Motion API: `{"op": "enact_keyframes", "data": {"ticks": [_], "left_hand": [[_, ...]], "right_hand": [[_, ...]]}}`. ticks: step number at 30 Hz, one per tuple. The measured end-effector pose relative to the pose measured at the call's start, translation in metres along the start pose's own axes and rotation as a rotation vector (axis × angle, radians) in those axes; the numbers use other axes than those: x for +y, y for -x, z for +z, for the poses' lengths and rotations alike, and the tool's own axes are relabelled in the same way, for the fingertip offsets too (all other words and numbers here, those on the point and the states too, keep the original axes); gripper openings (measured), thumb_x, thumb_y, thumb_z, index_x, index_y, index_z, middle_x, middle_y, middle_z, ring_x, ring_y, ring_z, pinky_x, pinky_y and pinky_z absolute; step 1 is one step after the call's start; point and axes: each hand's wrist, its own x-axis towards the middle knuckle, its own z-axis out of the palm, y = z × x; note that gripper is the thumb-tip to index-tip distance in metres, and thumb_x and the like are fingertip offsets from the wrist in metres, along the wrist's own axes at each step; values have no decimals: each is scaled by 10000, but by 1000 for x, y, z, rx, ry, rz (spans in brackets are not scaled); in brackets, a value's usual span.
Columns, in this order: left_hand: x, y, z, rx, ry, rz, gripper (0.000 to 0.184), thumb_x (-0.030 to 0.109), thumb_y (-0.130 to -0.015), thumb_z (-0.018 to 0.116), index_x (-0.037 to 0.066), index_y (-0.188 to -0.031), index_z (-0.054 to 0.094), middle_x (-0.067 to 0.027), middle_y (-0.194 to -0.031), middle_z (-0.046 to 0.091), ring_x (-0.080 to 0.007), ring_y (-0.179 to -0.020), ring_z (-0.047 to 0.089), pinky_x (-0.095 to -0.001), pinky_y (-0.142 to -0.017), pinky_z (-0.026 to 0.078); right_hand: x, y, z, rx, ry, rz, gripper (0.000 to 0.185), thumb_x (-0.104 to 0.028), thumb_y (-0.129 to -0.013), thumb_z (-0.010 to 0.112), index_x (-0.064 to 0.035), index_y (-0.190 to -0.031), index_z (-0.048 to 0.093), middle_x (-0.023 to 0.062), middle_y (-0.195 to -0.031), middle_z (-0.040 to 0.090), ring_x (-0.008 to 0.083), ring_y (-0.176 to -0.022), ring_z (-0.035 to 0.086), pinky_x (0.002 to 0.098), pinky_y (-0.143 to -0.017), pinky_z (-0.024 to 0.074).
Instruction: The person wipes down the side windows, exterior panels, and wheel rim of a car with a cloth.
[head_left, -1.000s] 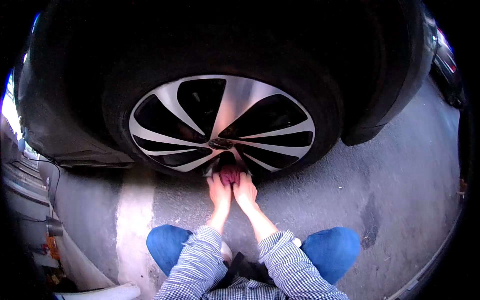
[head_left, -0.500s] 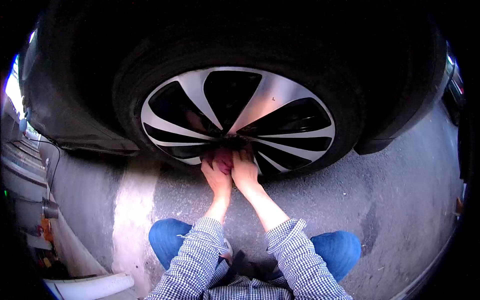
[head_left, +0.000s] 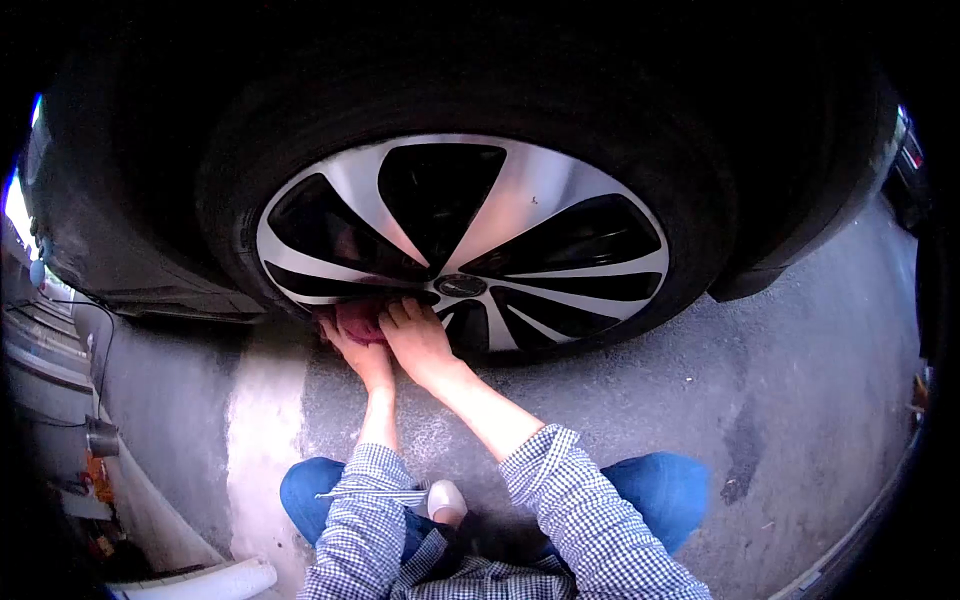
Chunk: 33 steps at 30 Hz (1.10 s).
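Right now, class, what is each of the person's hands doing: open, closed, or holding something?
Left hand: closed on a crumpled dark-red cloth.
Right hand: curled against the cloth; its grip cannot be told.

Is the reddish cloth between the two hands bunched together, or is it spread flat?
Bunched: the reddish cloth shows as a compact, rounded wad between the left hand and the right hand.

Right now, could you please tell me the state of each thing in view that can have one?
Dark red fabric cloth: crumpled, held
Left hand: curled, holding the cloth
Right hand: bent, against the cloth
Silver-and-black spoked metal wheel: upright
Black rubber tyre: fitted around the wheel
Checked black-and-white fabric sleeves: turned back
Blue denim-clad knees: bent, apart
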Motion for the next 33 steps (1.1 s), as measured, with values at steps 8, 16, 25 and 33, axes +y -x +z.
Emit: {"op": "enact_keyframes", "data": {"ticks": [8,16,25,33], "left_hand": [[38,60,16,-154,121,-22,470,136,-726,635,-23,-1144,492,-187,-1161,499,-317,-1106,465,-385,-968,353],[86,127,47,-440,321,-103,454,120,-744,632,22,-1168,502,-215,-1258,437,-400,-1190,422,-425,-1007,363],[53,155,63,-557,221,-321,511,52,-747,591,49,-1238,448,-221,-1241,422,-434,-1193,404,-433,-999,374],[49,176,31,-297,189,-456,497,-7,-676,540,26,-1170,508,-201,-1166,512,-357,-1125,476,-417,-1007,347]], "right_hand": [[28,42,-16,-165,-209,336,314,-244,-776,569,-14,-990,586,198,-1086,569,370,-1027,526,454,-860,437],[85,122,-9,418,-361,507,395,-216,-802,571,-19,-1138,503,227,-1096,537,432,-1015,480,484,-883,406],[99,138,14,95,-390,786,397,-120,-837,486,14,-1206,434,282,-1232,469,431,-1118,490,462,-925,424],[61,146,19,-70,-402,807,333,-153,-780,549,8,-1070,522,259,-1108,549,432,-982,564,485,-847,461]]}}
